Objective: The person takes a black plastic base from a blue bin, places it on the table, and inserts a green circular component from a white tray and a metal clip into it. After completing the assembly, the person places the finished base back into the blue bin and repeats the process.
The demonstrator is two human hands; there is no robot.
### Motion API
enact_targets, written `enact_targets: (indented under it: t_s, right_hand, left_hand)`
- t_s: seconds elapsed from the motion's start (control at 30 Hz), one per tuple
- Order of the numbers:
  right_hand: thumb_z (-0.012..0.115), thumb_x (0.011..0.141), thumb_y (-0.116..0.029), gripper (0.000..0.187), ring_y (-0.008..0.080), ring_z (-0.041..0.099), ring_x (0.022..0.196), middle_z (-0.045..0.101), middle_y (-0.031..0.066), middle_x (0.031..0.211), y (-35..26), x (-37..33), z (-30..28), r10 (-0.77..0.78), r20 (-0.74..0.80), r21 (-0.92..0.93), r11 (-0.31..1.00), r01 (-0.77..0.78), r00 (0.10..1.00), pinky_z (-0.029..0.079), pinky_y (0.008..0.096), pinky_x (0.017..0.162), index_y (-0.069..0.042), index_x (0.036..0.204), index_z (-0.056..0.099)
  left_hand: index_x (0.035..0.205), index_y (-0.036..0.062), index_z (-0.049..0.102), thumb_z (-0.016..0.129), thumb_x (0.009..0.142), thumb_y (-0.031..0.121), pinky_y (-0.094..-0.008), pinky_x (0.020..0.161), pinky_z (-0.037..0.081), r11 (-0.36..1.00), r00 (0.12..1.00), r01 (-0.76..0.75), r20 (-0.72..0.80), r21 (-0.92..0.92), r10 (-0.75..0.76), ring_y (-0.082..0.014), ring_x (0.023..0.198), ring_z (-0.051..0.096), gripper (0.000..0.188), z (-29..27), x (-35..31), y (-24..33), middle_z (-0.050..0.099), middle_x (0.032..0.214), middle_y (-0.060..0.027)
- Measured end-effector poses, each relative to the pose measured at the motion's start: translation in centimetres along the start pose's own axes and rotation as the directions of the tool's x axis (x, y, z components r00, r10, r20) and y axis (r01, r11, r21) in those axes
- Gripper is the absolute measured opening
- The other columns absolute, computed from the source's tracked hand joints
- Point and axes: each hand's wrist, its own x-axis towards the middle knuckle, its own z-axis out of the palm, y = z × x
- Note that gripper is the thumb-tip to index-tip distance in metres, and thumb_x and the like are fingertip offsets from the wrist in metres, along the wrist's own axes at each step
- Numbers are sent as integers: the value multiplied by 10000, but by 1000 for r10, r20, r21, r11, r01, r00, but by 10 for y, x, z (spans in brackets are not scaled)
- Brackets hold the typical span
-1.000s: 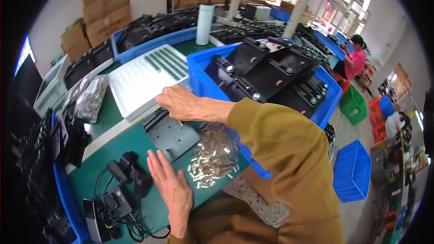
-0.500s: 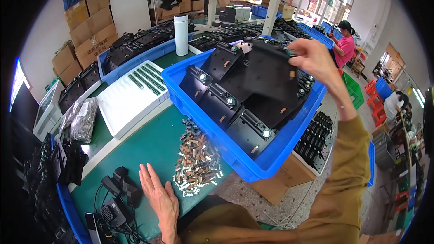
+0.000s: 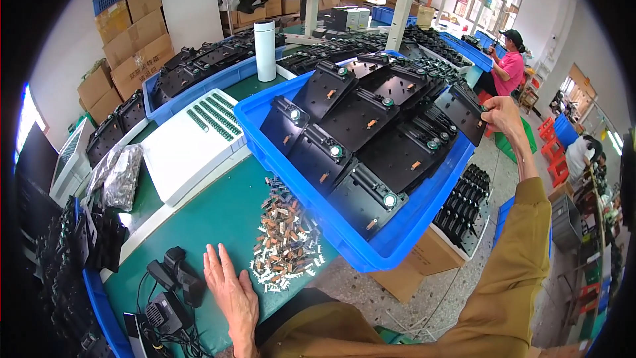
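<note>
At the far right end of the blue bin, my right hand pinches the edge of a black plastic panel. That panel is tilted, partly over the bin's rim. Inside the bin lie several similar black panels, each bearing a small orange-brown part and a round silvery piece. My left hand rests on the green tabletop, fingers stretched out, holding nothing. Beside it spreads a loose pile of small brown and white slide-switch-like parts.
Left of the bin stands a white tray with rows of green coils, near a white bottle. Black power adapters with cables lie left of my left hand. A person in pink sits at the far right. Cardboard boxes are stacked behind.
My right hand has moved right and slightly down, carrying the panel from above the bin's middle to its right end. The panels beneath are now uncovered. My left hand has barely moved.
</note>
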Motion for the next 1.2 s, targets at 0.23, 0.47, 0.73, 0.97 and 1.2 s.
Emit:
enact_targets:
  t_s: [0.23,0.47,0.73,0.97,1.2]
  right_hand:
    - [655,659,-62,119,229,685,638,665,120,702,25,37,-9,8,-260,-76,997,-29,965,554,329,527,0,753,693]
    - [628,677,-116,157,368,695,731,691,220,784,97,98,16,69,-252,-286,948,-143,965,547,431,692,-24,790,688]
    - [529,817,-178,291,419,629,1046,650,266,1088,103,144,58,147,-185,-486,846,-221,972,505,495,859,-33,1053,619]
    - [539,821,-183,299,419,617,1067,646,249,1117,112,159,70,123,-201,-506,837,-210,972,500,501,878,-29,1066,613]
    - [549,826,-181,264,413,623,1056,653,238,1105,119,169,75,85,-200,-523,833,-180,976,497,494,881,-53,1042,633]
  left_hand:
    - [1417,-31,387,557,793,-33,-478,1151,219,999,999,46,0,-3,-46,-394,1402,276,647,-2,0,-2,326,1505,-218]
    - [1429,8,402,517,870,20,-448,1156,230,996,998,39,43,86,-42,-368,1406,299,571,-2,1,-2,353,1503,-194]
    - [1410,-8,426,474,923,100,-453,1160,219,990,993,68,92,127,-80,-366,1403,303,501,-6,3,9,362,1496,-198]
    - [1398,-8,443,448,959,176,-466,1159,217,984,988,87,110,156,-105,-375,1405,298,476,-8,6,13,372,1493,-193]
    - [1382,-22,456,448,957,173,-465,1157,220,981,986,93,120,173,-114,-381,1401,300,468,-9,7,16,372,1490,-201]
